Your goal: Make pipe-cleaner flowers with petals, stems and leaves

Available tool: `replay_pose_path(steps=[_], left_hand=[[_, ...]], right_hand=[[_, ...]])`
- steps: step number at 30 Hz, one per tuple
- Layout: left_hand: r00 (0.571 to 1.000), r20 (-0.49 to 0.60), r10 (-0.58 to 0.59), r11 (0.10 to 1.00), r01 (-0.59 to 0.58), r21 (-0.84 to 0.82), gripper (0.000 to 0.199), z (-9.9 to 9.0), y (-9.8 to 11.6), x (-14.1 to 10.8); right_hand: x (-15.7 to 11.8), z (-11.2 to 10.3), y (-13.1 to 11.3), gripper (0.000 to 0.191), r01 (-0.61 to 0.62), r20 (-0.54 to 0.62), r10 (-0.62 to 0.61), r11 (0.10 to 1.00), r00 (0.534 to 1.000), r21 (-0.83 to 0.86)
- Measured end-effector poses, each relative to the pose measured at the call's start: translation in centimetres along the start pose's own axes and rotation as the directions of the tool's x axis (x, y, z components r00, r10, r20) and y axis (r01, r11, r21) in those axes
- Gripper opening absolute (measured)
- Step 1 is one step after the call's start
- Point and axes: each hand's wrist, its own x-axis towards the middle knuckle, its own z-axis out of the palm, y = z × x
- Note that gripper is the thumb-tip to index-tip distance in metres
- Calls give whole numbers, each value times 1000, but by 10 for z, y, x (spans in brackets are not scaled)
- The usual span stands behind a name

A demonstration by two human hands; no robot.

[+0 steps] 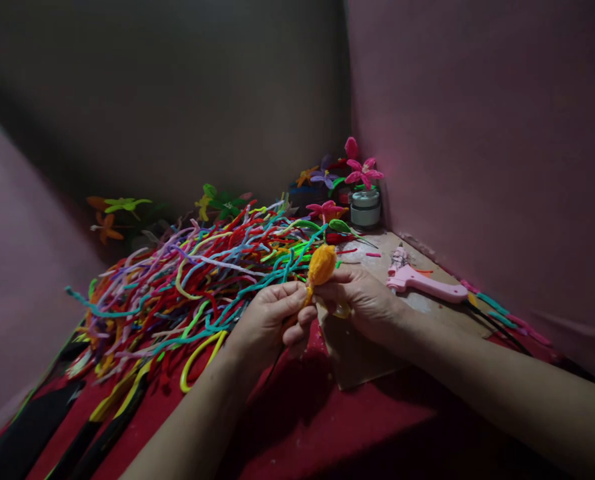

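An orange fuzzy bud [322, 265] stands upright between my hands, in front of the pipe cleaner pile. The fingers of my left hand [283, 312] pinch its narrow base from the left. Close against the same base, my right hand [360, 298] has its fingers pressed together from the right, with a small pale yellow piece [343, 311] showing below them. The ends of the fingers and the lower part of the stem are partly hidden.
A heap of colourful pipe cleaners [177, 267] covers the left and middle. Pink glue gun [425, 283] on a board [457, 313] at right. Yellow-handled scissors [193, 363] and black-and-yellow tools [120, 413] lie at front left. Pink flower [364, 173] above a grey container [365, 210].
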Motion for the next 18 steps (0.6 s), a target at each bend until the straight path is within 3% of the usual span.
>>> replay_pose_path(steps=[3, 6, 9, 11, 12, 14, 18], left_hand=[[985, -103, 136, 955, -103, 278, 22, 6, 1, 0], [928, -184, 323, 782, -152, 605, 17, 11, -2, -1], [808, -135, 573, 390, -124, 912, 13, 8, -8, -2], [751, -16, 660, 126, -90, 988, 15, 4, -11, -1], [739, 32, 673, 46, -85, 995, 16, 3, -13, -1], [726, 72, 684, -5, -94, 996, 16, 2, -15, 0], [690, 18, 724, 72, -102, 992, 12, 7, -17, -2]], right_hand=[[0, -2, 2, 18, 2, -26, -3, 1000, 1000, -27], [0, -3, 5, 17, 18, -60, -21, 999, 998, -37], [1, -3, 8, 15, 56, -100, -61, 997, 993, -53], [1, -3, 10, 14, 82, -127, -91, 994, 988, -78], [1, -2, 10, 14, 90, -138, -103, 991, 985, -94], [0, 0, 11, 14, 105, -147, -125, 985, 981, -135], [-1, 3, 9, 15, 166, -131, -198, 961, 971, -219]])
